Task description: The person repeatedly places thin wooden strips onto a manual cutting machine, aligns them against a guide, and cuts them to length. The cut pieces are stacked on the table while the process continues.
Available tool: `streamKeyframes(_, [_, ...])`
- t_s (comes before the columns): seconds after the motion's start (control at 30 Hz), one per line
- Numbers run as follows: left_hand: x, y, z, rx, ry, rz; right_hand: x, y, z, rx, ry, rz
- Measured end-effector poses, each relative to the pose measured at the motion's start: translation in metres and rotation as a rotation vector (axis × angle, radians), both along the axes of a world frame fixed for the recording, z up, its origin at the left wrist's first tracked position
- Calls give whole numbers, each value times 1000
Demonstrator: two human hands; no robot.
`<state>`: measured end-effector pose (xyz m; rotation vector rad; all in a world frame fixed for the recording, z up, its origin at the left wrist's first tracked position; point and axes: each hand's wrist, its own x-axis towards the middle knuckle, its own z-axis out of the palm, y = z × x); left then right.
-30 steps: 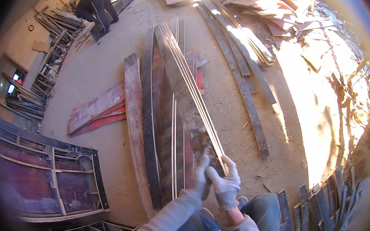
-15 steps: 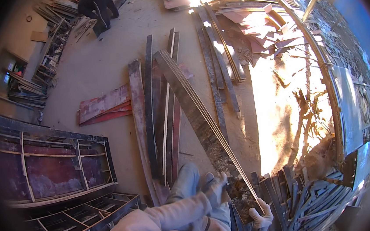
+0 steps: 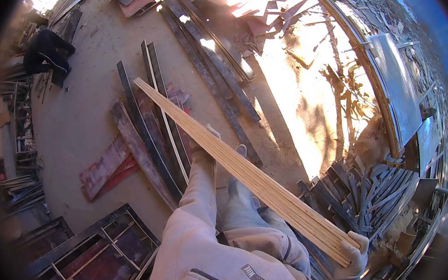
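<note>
Fingers (image 3: 358, 239) of gloved right hand (image 3: 353, 259) clamped on near end of stack (image 3: 249, 179). Left hand (image 3: 212, 132) mostly hidden beneath; fingertips at far edge, cannot tell how closed. Stack: long, straight, pale tan edges uppermost, finely striped in thin layers, ends nearly flush. Lies slantwise across the front, over the legs (image 3: 243, 207), far end above dark planks (image 3: 146, 131).

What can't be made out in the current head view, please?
In the head view:
Left hand: mostly hidden behind the boards, so its grip is unclear.
Boards: edges packed too finely to count.
Far person: hands too small and dark to make out.
Lower-left frame: cut off by the picture's lower edge.
</note>
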<state>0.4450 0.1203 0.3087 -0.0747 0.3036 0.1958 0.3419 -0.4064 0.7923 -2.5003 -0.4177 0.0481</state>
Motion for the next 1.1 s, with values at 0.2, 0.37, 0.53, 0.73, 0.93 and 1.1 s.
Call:
streamKeyframes(0.2, [36,7,19,-494,189,-55,50,18,9,381,-88,-181])
streamKeyframes(0.37, [59,-57,45,365,-197,-300,64,-42,16,380,-133,-721])
streamKeyframes(0.53, [79,-114,98,298,384,-362,20,-169,-26,587,-99,-1037])
streamKeyframes(0.73, [160,-215,202,421,291,-476,-27,-284,-123,704,-18,-1216])
streamKeyframes(0.93, [281,-380,268,510,338,-429,7,-403,-187,871,-16,-1321])
streamKeyframes(1.1, [364,-517,290,195,52,-637,21,-501,-182,1287,-14,-1259])
